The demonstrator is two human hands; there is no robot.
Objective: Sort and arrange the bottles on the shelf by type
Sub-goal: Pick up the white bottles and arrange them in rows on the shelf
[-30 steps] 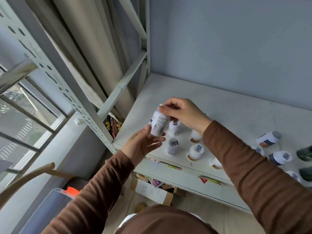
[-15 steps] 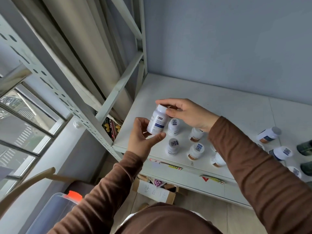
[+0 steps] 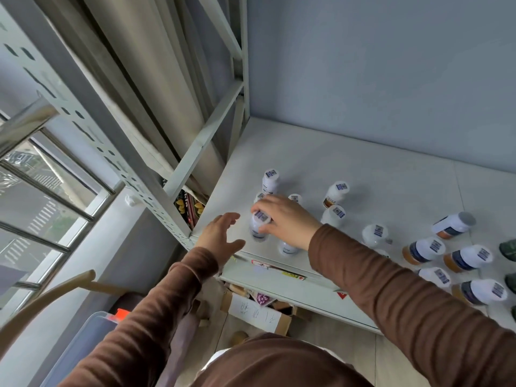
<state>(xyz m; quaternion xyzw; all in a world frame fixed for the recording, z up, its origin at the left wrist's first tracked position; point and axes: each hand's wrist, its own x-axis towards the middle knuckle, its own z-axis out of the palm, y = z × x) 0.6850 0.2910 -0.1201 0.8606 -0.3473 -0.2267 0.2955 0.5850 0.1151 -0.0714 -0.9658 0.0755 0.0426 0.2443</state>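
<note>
Head view: A person in brown sleeves works at a pale shelf (image 3: 321, 152) set against a grey wall. The right hand (image 3: 287, 222) reaches in from the right, fingers curled around the top of a white bottle (image 3: 259, 226) that stands upright near the shelf's front left corner. The left hand (image 3: 220, 236) hovers just left of that bottle, fingers spread and relaxed, gripping nothing and not touching it.

Behind the right hand stands a tall bottle (image 3: 270, 181), with two more caps partly hidden by the knuckles. Below the wrist another white bottle (image 3: 287, 248) stands at the shelf's front edge. To the hand's right stand two orange-banded bottles (image 3: 335, 194), and farther right a wider group (image 3: 424, 250) with dark labels, some lying tilted. Dark green bottles (image 3: 508, 248) show at the frame's right edge.

Left of the left hand rises the perforated upright (image 3: 92, 141) of the rack, with a window beyond. Beneath the shelf sits an open cardboard box (image 3: 257, 314).
</note>
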